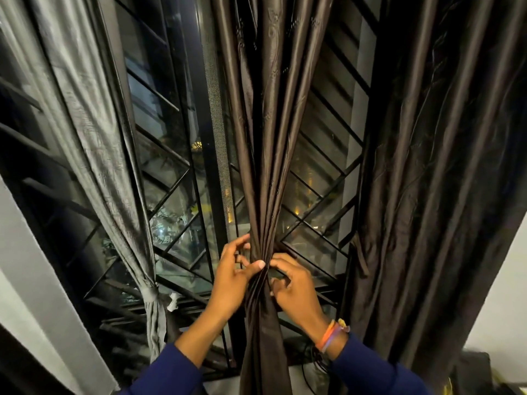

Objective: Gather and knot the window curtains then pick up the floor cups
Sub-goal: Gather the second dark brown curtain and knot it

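A dark brown curtain (268, 155) hangs in the middle of the window, gathered into a narrow bunch at waist height. My left hand (232, 276) grips the bunch from the left, thumb pressed across its front. My right hand (295, 286) holds it from the right, fingers curled into the folds just below. A grey curtain (94, 132) at the left is knotted low down (149, 293). Another dark brown curtain (427, 181) hangs loose at the right. No cups are in view.
Behind the curtains is a window with a black diagonal metal grille (176, 183) and night lights outside. A white wall (25, 266) borders the left and another the right. A dark object (470, 372) and black cables (310, 372) lie at the lower right.
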